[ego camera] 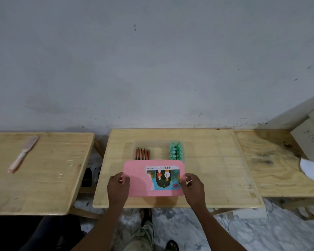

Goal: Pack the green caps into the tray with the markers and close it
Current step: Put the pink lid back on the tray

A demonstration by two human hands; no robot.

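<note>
A clear plastic tray (157, 143) sits on the middle wooden table. Red and dark markers (142, 154) lie in its left part, and several green caps (176, 151) are stacked in its right part. A pink lid (140, 178) with a colourful sticker is held above the table just in front of the tray, and it hides the tray's near edge. My left hand (117, 185) grips the lid's left edge. My right hand (193, 185) grips its right edge.
A pink spatula (23, 153) lies on the left table (34, 178). On the right table (272, 169) are a white piece of paper (310, 169) and a leaning grey board (308, 134). Gaps separate the tables. A wall rises directly behind.
</note>
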